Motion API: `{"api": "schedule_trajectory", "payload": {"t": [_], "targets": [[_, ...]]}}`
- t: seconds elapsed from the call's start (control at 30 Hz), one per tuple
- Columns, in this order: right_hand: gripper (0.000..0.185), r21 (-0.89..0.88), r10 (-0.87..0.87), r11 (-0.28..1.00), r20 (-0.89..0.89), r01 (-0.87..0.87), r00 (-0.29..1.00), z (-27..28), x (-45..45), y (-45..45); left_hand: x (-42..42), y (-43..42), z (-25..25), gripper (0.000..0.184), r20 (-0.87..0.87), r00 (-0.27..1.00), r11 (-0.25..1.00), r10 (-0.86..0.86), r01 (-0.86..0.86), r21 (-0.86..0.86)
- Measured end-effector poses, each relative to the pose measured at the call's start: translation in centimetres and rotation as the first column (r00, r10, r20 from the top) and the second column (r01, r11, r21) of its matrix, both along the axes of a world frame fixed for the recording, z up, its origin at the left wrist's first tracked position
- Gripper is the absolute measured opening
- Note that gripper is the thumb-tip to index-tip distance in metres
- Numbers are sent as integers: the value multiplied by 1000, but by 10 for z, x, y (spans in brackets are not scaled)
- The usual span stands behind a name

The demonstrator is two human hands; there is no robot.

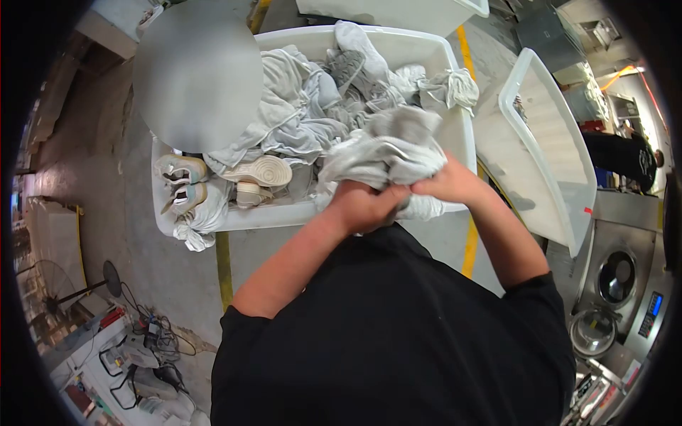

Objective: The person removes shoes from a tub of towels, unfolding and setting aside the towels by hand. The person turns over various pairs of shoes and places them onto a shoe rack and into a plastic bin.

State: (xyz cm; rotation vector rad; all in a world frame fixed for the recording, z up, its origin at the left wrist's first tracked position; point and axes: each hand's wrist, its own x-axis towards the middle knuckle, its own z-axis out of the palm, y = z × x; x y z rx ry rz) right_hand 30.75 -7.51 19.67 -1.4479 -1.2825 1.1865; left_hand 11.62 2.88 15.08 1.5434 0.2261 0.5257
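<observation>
A bunched bundle of white and grey cloth (387,153) is gripped between my two hands, close in front of my chest. My left hand (366,207) has its fingers curled into the underside of the cloth. On the bundle's right side, my right hand (446,182) is closed on its lower edge, with the thumbs near each other. Some fingertips are hidden by the cloth. Beyond stands a white plastic bin (465,142), heaped with white and grey cloths (284,106). A cream-soled shoe (259,172) and a pair of beige shoes (183,186) lie at its near left.
Knotted white cloth (195,231) hangs over the bin's near left edge. A second white bin (550,149) stands to the right. Front-loading machines (616,277) are at far right, near a person in dark clothes (625,157). Cables and equipment (153,341) lie lower left. A blurred round patch hides the bin's far left.
</observation>
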Motion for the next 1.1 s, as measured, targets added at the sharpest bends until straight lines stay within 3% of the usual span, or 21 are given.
{"api": "schedule_trajectory", "payload": {"t": [0.07,0.1,0.17,0.23,0.3,0.33,0.37,0.43,0.53,0.57,0.6,0.67,0.73,0.77,0.83,1.0,1.1], "targets": [[67,-102,92,991,40,-87,995,18,-3,-8,-9,1,11,41,-59,997,997,-40,44,63],[64,-126,153,982,99,-140,983,31,-3,-11,-18,4,19,48,-177,970,983,-168,179,49],[58,-180,300,945,157,-272,941,52,-5,-12,-28,4,27,54,-184,967,886,-178,239,398],[53,-238,460,875,136,-421,878,63,-10,-18,-43,-3,34,56,-198,925,785,-323,379,491],[43,-249,507,853,182,-459,843,54,-13,-39,-58,-3,51,55,-281,885,791,-371,460,403],[42,-304,503,840,122,-450,856,58,-17,-47,-65,-3,54,56,-323,851,785,-414,513,347],[41,-358,492,824,65,-440,868,62,-20,-54,-79,-14,44,57,-247,910,817,-332,408,407],[43,-525,456,747,-42,-408,889,83,-29,-60,-95,-19,38,55,-273,858,833,-436,499,239],[33,-452,432,828,136,-332,892,69,-26,-92,-103,-8,47,54,-500,679,736,-538,667,114],[25,-571,136,818,64,-75,989,58,5,-120,-115,18,53,51,-632,579,774,-515,632,-52],[18,-678,-181,717,46,163,983,45,40,-140,-127,54,42,44,-729,511,812,-456,574,-105],[16,-600,-268,772,-8,210,963,37,56,-151,-150,73,35,36,-905,369,977,-210,121,-177],[20,-604,-364,752,-47,264,930,33,46,-166,-150,49,9,34,-665,708,923,-238,-48,-382],[22,-616,-391,738,-57,275,919,26,37,-157,-147,44,-1,34,-505,845,870,-175,-107,-481],[25,-740,-455,648,-185,181,871,13,35,-163,-139,39,0,36,-543,834,933,-103,-108,-343],[28,-752,-479,638,-219,166,850,21,41,-188,-157,27,-17,37,-518,840,866,162,-372,-333],[26,-505,-591,706,-33,497,806,-1,65,-166,-135,47,-17,38,-597,779,842,192,-443,-308]]}}
